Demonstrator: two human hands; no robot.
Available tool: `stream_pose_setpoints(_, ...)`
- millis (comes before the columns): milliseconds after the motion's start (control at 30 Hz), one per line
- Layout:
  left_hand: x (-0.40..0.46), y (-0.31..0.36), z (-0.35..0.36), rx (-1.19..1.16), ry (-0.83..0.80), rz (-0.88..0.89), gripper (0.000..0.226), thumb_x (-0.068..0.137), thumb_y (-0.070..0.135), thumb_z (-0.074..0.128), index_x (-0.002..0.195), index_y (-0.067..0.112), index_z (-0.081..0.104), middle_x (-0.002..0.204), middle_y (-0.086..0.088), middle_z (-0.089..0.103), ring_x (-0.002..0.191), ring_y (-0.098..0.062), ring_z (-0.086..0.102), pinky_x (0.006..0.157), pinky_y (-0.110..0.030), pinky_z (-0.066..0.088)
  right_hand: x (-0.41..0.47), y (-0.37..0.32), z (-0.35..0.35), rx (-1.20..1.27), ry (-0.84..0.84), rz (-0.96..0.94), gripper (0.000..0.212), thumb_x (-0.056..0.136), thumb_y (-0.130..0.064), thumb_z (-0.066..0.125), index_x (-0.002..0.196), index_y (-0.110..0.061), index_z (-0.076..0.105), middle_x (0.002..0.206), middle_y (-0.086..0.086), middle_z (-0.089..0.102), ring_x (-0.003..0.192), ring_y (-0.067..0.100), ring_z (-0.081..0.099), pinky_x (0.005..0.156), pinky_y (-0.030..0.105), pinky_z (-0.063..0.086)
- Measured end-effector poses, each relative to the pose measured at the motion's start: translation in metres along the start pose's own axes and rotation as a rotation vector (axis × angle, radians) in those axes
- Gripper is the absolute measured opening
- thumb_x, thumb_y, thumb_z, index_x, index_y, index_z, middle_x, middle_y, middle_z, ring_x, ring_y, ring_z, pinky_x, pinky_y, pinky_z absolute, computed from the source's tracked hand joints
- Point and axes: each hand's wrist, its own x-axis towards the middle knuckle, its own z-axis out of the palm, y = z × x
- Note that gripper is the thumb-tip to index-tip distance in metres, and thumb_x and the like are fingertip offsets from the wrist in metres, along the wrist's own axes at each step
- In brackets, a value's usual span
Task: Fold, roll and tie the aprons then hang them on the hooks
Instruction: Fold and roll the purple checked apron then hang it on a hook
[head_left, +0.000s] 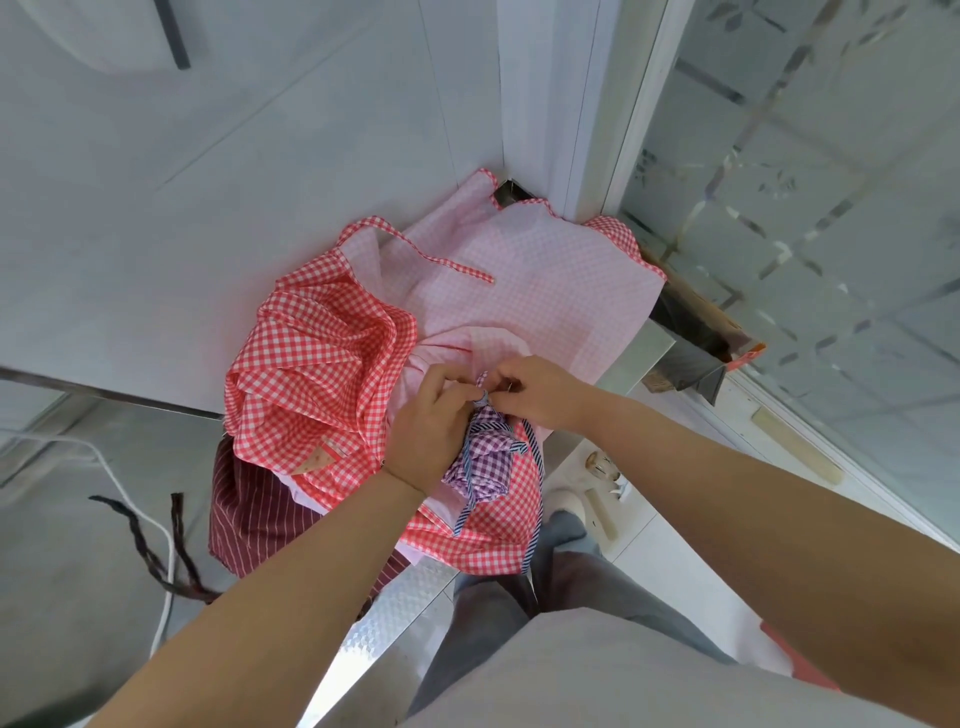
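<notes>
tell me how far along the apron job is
Done: the purple apron is rolled into a bundle. In hand: both hands, left hand and right hand, pinch its strap at the top, tying. Left: the red checked apron and the dark striped apron lie unfolded; nothing hung.

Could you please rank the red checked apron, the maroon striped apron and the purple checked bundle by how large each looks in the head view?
1. red checked apron
2. maroon striped apron, partly covered
3. purple checked bundle
</notes>
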Motion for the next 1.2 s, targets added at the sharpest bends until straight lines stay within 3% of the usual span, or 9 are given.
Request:
stream_pose_setpoints(167,-0.004,0.001,0.005,0.058,-0.076,0.017,0.017,0.088,0.018,0.05,0.093,0.01,0.064,0.107,0.005,0.051,0.06,-0.024,0.061,0.042,-0.033,0.049,-0.001,-0.004,0.012,0.011,-0.039,0.087,0.015,0.099,-0.018,0.039,0.09,-0.009,0.048,0.089,0.008,0.055,0.083,0.021,0.048,0.069,0.031,0.036)
stream_pose_setpoints(300,-0.016,-0.008,0.008,0.058,-0.094,-0.111,0.021,0.086,0.019,0.046,0.092,0.007,0.063,0.095,-0.007,0.065,0.063,-0.029,0.063,0.043,-0.036,0.051,-0.002,0.004,0.013,0.118,-0.124,0.2,0.033,0.104,-0.025,0.032,0.09,-0.003,0.052,0.09,0.021,0.066,0.086,0.038,0.066,0.083,0.042,0.052)
stream_pose_setpoints(367,-0.022,-0.013,0.009,0.082,-0.118,-0.14,0.024,0.087,0.021,0.046,0.089,0.005,0.063,0.093,-0.008,0.066,0.063,-0.029,0.063,0.041,-0.035,0.049,-0.006,0.009,0.015,0.093,-0.135,0.208,0.038,0.104,-0.033,0.035,0.094,-0.002,0.054,0.095,0.018,0.069,0.089,0.032,0.069,0.087,0.038,0.053)
stream_pose_setpoints(500,-0.024,-0.011,0.012,0.122,-0.179,-0.116,0.028,0.088,0.023,0.044,0.089,0.004,0.064,0.091,-0.008,0.067,0.058,-0.029,0.06,0.039,-0.03,0.043,-0.009,0.02,0.027,0.175,0.044,0.129,0.013,0.099,-0.026,0.052,0.104,-0.014,0.054,0.098,0.012,0.065,0.079,0.016,0.068,0.083,0.032,0.053)
stream_pose_setpoints(600,-0.022,-0.008,0.012,0.125,-0.186,-0.103,0.029,0.088,0.02,0.043,0.089,0.003,0.065,0.088,-0.009,0.066,0.057,-0.028,0.059,0.043,-0.026,0.038,-0.007,0.021,0.032,0.086,0.051,0.063,0.028,0.096,-0.011,0.054,0.124,-0.014,0.057,0.101,0.006,0.06,0.09,0.018,0.058,0.084,0.025,0.042)
stream_pose_setpoints(800,-0.022,-0.002,0.015,0.143,-0.192,-0.129,0.017,0.086,0.012,0.053,0.089,0.003,0.067,0.086,-0.008,0.066,0.059,-0.026,0.06,0.046,-0.025,0.04,-0.004,0.026,0.039,0.045,0.159,0.068,0.012,0.091,-0.014,0.062,0.101,-0.008,0.066,0.099,0.004,0.064,0.085,0.013,0.053,0.074,0.023,0.037)
stream_pose_setpoints(900,-0.023,0.001,0.014,0.134,-0.204,-0.194,0.008,0.084,0.004,0.062,0.091,0.003,0.066,0.088,-0.009,0.067,0.06,-0.03,0.06,0.045,-0.034,0.045,-0.008,0.025,0.041,0.069,0.194,0.036,0.017,0.091,-0.011,0.061,0.108,-0.009,0.063,0.096,-0.003,0.06,0.087,0.011,0.053,0.075,0.019,0.037)
stream_pose_setpoints(1000,-0.023,0.004,0.014,0.135,-0.228,-0.205,0.005,0.085,0.004,0.063,0.09,0.003,0.065,0.087,-0.01,0.065,0.06,-0.03,0.059,0.046,-0.034,0.043,-0.009,0.024,0.039,0.011,0.168,-0.031,0.03,0.091,-0.009,0.06,0.121,-0.012,0.061,0.097,0.0,0.062,0.087,0.013,0.056,0.081,0.022,0.043)
stream_pose_setpoints(1200,-0.019,0.01,0.013,0.119,-0.285,-0.385,0.015,0.095,0.014,0.055,0.101,0.004,0.064,0.098,-0.009,0.064,0.079,-0.03,0.058,0.062,-0.039,0.044,-0.01,0.027,0.037,-0.105,0.218,-0.098,0.016,0.092,-0.015,0.06,0.103,-0.011,0.071,0.099,0.005,0.069,0.081,0.014,0.058,0.08,0.032,0.048)
